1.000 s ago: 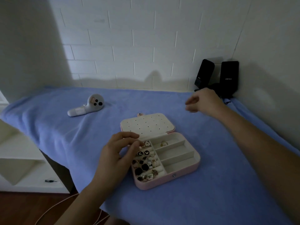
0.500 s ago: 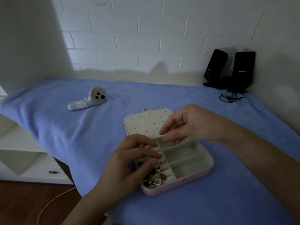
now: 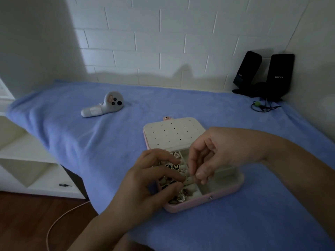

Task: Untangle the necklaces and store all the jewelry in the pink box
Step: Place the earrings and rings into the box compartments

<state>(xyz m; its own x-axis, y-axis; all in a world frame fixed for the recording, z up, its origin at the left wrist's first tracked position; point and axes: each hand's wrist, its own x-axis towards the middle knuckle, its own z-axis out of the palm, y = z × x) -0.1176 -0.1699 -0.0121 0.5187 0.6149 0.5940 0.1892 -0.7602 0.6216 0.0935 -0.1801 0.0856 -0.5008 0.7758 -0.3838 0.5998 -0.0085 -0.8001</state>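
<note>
Dimly, left hand (image 3: 145,183) and right hand (image 3: 223,151) over pink box (image 3: 195,204); grip of fingers (image 3: 203,170) unclear.

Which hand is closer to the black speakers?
Right. The right hand is over the pink box, in front of the speakers; the left hand is further left and nearer the person.

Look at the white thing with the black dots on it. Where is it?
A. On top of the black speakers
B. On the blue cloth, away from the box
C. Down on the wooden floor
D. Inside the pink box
B: the white controller lies on the blue cloth, well apart from the open pink box, off to its left and farther back.
</note>
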